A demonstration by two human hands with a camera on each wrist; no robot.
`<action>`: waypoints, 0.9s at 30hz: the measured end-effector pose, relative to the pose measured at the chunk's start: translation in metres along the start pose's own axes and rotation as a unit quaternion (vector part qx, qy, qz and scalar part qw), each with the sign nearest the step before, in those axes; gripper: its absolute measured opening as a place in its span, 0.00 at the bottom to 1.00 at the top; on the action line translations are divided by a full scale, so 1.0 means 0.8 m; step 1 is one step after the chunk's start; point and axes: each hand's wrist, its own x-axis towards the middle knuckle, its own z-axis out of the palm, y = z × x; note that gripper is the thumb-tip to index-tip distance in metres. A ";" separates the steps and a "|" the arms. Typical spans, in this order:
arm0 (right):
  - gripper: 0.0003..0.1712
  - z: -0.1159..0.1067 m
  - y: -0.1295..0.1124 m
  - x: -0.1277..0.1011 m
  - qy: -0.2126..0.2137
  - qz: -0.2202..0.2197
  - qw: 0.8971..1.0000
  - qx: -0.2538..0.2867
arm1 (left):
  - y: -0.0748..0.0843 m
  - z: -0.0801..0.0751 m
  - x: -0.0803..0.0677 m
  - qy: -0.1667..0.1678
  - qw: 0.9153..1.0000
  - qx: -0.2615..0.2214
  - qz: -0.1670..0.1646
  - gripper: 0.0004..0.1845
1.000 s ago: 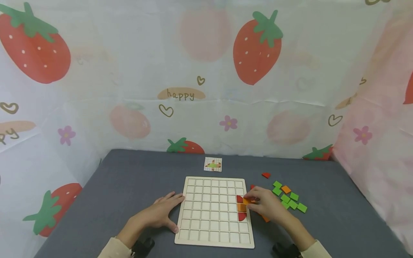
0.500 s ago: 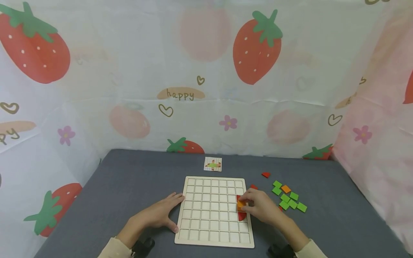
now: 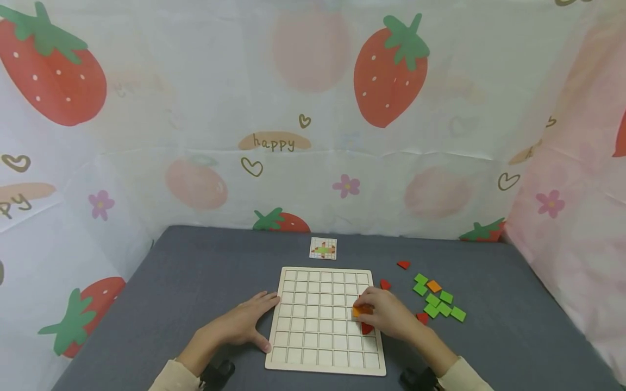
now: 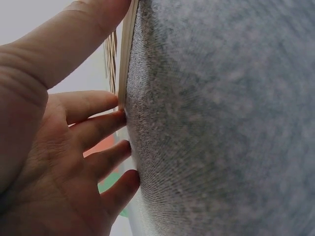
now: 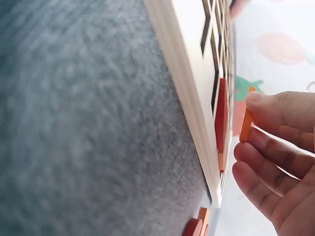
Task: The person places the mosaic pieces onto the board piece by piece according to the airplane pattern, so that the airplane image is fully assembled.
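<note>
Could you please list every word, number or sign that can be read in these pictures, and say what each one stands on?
"happy": brown letters on a tan patch of the strawberry-print backdrop cloth, behind the table.
"py": the end of a cut-off word on the same cloth at the left edge.
The small pattern card beyond the grid board shows only a coloured picture, no text.
The board and the coloured tiles carry no lettering.

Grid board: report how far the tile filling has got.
Done: one red tile sits in the grid board, right column; any others are hidden under the right hand. In hand: its fingers pinch an orange tile over the board, while the left hand rests at the left edge. Left: most cells are bare; green tiles lie loose.
</note>
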 end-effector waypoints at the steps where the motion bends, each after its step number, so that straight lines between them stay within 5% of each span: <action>1: 0.10 0.001 -0.001 0.001 -0.004 0.002 1.000 0.000 | 0.000 0.000 0.000 0.000 1.000 0.000 0.001 0.56; 27: 0.09 0.008 -0.007 0.012 -0.032 -0.020 0.997 -0.067 | 0.000 -0.001 -0.001 -0.007 1.000 -0.006 -0.009 0.57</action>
